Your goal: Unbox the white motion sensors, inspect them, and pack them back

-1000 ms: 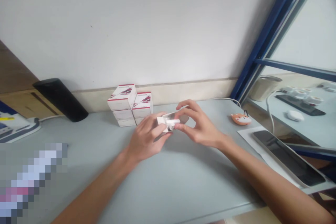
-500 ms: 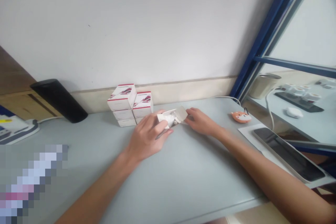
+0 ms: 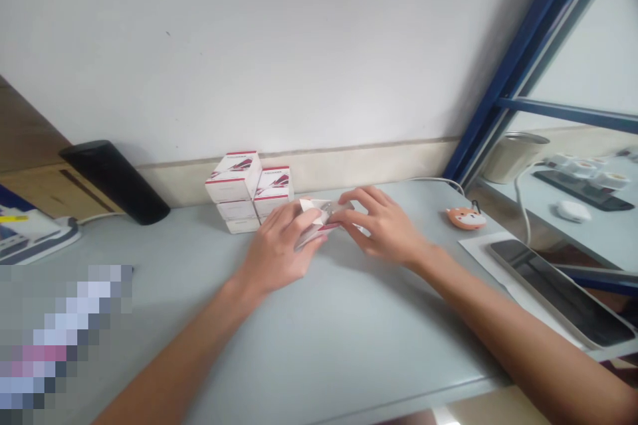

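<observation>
"What do you have on your feed?"

"From where I sit, I see the small white box [image 3: 314, 233] near the middle of the grey table [image 3: 319, 339], between the two hands, its top open. I can't tell whether its base touches the surface."

"And the grip?"

"The left hand [image 3: 279, 247] is clamped on the box, fingers along one side, thumb beneath. The right hand [image 3: 387, 224] is at the opening, its fingers bent and slightly spread. I can't tell whether those fingertips pinch anything; they cover part of what's inside, and the contents are too small to make out."

"What's nearby?"

"Just beyond the left hand I get the stacked boxes [image 3: 233, 176], white with red edges, in two columns near the wall. Well off to the right lie an orange animal-faced case [image 3: 466, 218] and a dark-screened device [image 3: 561, 292]. Far left, a black cylinder [image 3: 117, 180] leans."
</observation>
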{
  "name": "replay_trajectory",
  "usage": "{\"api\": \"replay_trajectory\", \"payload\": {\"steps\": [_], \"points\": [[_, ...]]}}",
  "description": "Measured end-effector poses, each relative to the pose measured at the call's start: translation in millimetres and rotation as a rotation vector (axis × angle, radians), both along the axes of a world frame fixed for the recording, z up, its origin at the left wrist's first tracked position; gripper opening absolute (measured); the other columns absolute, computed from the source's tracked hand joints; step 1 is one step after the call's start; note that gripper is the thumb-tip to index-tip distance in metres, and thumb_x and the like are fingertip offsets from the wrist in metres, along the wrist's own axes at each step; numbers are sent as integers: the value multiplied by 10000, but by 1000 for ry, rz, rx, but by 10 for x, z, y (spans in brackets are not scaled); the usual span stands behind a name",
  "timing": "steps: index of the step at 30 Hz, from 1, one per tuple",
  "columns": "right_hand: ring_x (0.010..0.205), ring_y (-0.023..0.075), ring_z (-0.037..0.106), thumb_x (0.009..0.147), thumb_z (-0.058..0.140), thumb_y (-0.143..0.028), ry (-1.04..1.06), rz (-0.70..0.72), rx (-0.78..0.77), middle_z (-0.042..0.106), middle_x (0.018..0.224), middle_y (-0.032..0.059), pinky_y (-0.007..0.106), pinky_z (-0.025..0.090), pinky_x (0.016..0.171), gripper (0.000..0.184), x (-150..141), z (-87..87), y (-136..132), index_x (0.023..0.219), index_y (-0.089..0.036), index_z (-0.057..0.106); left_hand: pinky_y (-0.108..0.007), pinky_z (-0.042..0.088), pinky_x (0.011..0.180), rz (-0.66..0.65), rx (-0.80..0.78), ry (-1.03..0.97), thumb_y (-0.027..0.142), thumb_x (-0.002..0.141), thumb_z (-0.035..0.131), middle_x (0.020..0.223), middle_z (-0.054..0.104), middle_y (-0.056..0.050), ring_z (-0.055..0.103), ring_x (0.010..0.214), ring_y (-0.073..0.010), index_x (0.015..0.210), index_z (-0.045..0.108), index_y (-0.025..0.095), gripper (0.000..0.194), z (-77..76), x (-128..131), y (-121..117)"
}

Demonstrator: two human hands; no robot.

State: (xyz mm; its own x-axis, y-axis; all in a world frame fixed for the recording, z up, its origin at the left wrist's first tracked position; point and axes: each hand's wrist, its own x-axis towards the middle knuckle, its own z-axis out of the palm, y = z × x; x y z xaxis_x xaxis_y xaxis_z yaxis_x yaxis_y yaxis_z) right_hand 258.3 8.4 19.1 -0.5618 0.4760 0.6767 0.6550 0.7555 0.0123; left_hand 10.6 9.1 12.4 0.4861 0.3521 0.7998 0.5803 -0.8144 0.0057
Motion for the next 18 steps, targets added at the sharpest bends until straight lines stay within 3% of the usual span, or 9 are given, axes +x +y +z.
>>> {"api": "replay_trajectory", "payload": {"steps": [4, 7, 9, 11, 14, 18], "points": [[980, 206, 674, 1024, 579, -155, 40, 12, 46, 763, 1124, 65, 355, 519, 875, 171, 47, 6, 57, 1096, -249, 703, -316, 560, 726, 8, -36, -35, 219, 904, 746, 999, 642, -24, 654, 822, -189, 1268, 472, 289, 460, -1, -15, 9], [925, 187, 697, 1019, 611, -175, 187, 52, 37, 787, 1032, 46, 324, 530, 838, 111, 86, -9, 101, 1031, -245, 697, -309, 549, 728, 35, -57, -45, 217, 905, 741, 994, 638, -12, 647, 812, -180, 1282, 478, 298, 466, -7, -29, 15], [887, 186, 696, 1007, 655, -245, 358, -18, 14, 776, 984, 48, 314, 535, 804, 48, 126, -28, 143, 1020, -239, 700, -310, 547, 741, 59, -77, -60, 214, 898, 747, 1012, 648, -13, 652, 831, -181, 1307, 477, 300, 497, -16, -39, 24], [860, 192, 690, 989, 687, -318, 446, -187, -70, 760, 968, 47, 318, 528, 767, 96, 183, -54, 196, 1036, -240, 715, -306, 546, 743, 77, -103, -79, 213, 886, 759, 1011, 649, -8, 648, 826, -177, 1317, 482, 301, 520, -28, -50, 34], [868, 216, 693, 974, 676, -333, 272, -432, -332, 760, 1005, 56, 335, 506, 740, 127, 281, -130, 290, 1018, -245, 757, -292, 542, 735, 84, -126, -109, 212, 867, 778, 991, 642, 7, 636, 799, -162, 1306, 499, 303, 527, -45, -66, 43], [964, 235, 707, 991, 597, -281, 44, -430, -530, 761, 1092, 72, 341, 512, 783, 205, 366, -303, 399, 972, -248, 798, -293, 548, 735, 71, -108, -115, 214, 868, 775, 989, 637, 6, 641, 803, -161, 1298, 500, 304, 518, -46, -64, 33]]}}
